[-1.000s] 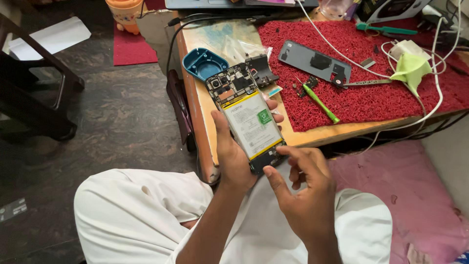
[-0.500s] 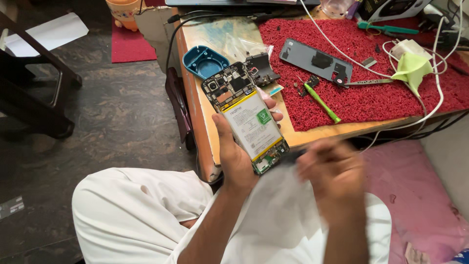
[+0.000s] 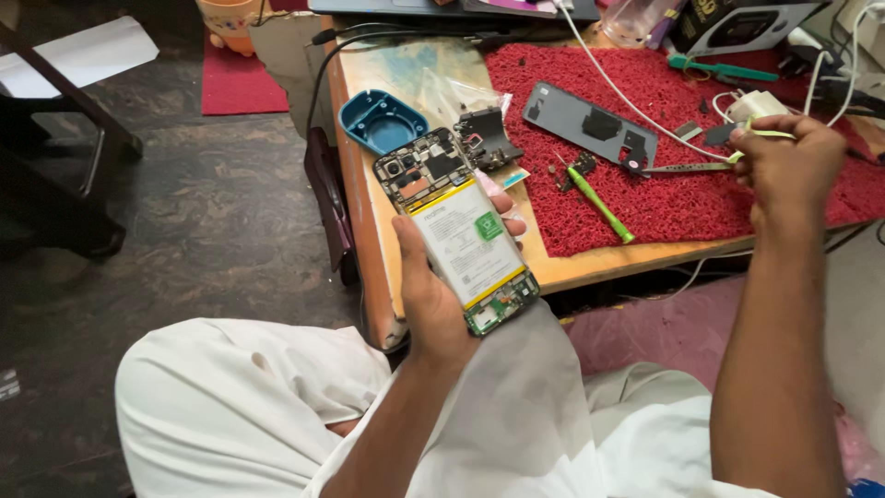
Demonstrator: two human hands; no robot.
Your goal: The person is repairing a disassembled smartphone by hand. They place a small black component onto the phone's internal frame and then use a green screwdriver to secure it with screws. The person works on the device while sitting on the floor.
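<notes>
Red mat (image 3: 701,184); blue tray (image 3: 380,120); green screwdriver (image 3: 601,204); white battery (image 3: 466,242).

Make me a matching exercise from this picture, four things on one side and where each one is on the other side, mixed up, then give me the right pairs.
Things:
1. opened phone
2. blue round tray
3. green-handled screwdriver
4. grey back cover

Places:
A. on the bare wooden tabletop, near its left edge
B. flat on the red mat, in its upper part
C. in the left hand
D. on the red mat, near its front edge

Pairs: 1-C, 2-A, 3-D, 4-B
</notes>
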